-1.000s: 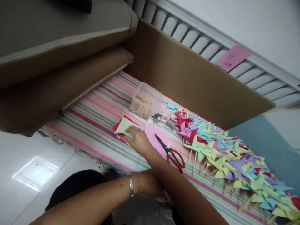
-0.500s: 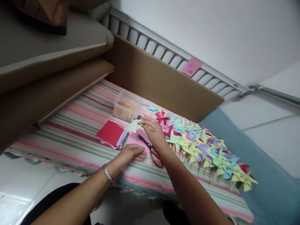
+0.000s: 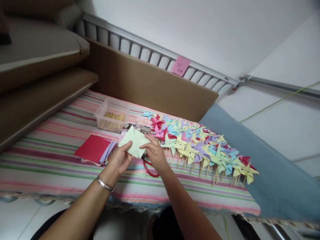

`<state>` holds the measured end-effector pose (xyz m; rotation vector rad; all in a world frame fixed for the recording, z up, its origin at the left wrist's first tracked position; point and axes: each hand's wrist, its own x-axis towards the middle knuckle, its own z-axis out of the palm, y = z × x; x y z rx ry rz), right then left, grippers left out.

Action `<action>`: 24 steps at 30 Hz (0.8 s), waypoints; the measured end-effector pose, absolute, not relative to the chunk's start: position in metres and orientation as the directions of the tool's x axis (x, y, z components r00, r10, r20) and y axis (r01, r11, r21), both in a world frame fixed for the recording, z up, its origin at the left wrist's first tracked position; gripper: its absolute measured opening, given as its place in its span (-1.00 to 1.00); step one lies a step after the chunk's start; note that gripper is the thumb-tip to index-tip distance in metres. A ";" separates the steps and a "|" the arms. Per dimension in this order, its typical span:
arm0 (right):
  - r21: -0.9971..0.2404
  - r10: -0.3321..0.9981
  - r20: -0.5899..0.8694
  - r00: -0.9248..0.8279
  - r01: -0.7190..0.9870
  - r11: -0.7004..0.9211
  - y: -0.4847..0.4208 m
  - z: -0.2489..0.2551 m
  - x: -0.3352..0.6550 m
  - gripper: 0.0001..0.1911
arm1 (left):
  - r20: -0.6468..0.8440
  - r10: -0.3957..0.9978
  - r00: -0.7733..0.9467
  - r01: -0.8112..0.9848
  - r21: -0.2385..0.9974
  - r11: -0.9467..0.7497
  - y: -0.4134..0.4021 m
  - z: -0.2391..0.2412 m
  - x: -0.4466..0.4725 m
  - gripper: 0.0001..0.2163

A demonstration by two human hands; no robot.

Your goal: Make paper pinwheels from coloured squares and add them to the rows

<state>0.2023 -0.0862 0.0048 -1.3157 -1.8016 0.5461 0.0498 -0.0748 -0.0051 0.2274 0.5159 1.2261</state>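
Observation:
Both hands hold one pale green paper square (image 3: 135,141), its edges slit or creased toward the middle, above the striped cloth. My left hand (image 3: 120,159) pinches its left corner with the thumb on top. My right hand (image 3: 155,152) grips the right side between thumb and fingers. Beneath the paper lies a pair of scissors, mostly hidden; the red handle (image 3: 150,170) shows below my right hand. To the left rests a stack of coloured paper squares (image 3: 93,148), red on top. Many paper pinwheels (image 3: 197,146) on sticks lie to the right.
A clear plastic box (image 3: 112,115) with short wooden sticks stands behind the paper stack. A brown board (image 3: 150,83) leans along the back against a white slatted rail, where a pink note (image 3: 181,65) hangs. Thick brown panels (image 3: 45,96) rise at left.
My left hand has come up and taken hold of the green paper, which my right hand alone held before. The paper has been brought nearer and turned flat. The camera view has shifted right.

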 end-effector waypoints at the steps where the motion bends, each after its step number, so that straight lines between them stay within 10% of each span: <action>1: -0.745 0.930 0.354 -0.100 0.572 0.344 -0.085 0.002 0.205 -0.66 | -0.271 0.939 0.212 -0.833 0.452 0.318 -0.070 -0.006 0.055 -0.70; 9: -0.781 0.889 0.449 0.084 0.521 0.345 -0.077 -0.012 0.213 -0.79 | -0.341 0.939 0.045 -0.789 0.564 0.243 -0.042 -0.021 0.078 -0.70; 24: -0.545 0.817 0.468 -0.338 0.617 0.568 -0.064 -0.036 0.225 -0.70 | -0.493 0.855 0.158 -0.757 0.496 0.426 -0.042 -0.009 0.084 -0.71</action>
